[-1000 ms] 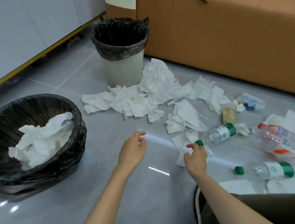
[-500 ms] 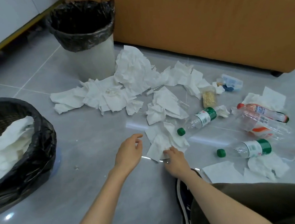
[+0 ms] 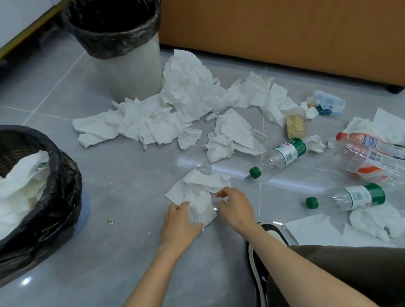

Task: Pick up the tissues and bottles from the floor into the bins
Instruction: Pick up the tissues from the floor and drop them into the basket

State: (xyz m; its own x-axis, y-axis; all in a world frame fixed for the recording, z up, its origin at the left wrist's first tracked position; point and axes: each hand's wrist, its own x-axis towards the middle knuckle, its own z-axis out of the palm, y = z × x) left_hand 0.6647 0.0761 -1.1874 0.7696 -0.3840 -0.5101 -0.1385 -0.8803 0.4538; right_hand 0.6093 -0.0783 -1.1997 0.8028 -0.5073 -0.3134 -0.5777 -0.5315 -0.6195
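A small heap of white tissues lies on the grey floor in front of me. My left hand rests on its near left edge, fingers curled onto the paper. My right hand is at its right edge, fingers bent and touching it. More crumpled tissues spread behind. Two clear bottles with green caps and a larger bottle with a red cap lie to the right. A low black-lined basket at the left holds tissues. A tall grey bin stands behind.
An orange-brown sofa closes off the back right. A small jar of grains and a blue-capped plastic pack lie among the litter. My shoe and trouser leg are at the lower right. A white cabinet runs along the far left.
The view has shifted down and closer. My left hand moved right onto the tissue heap. My right hand slid from the heap's near edge to its right side.
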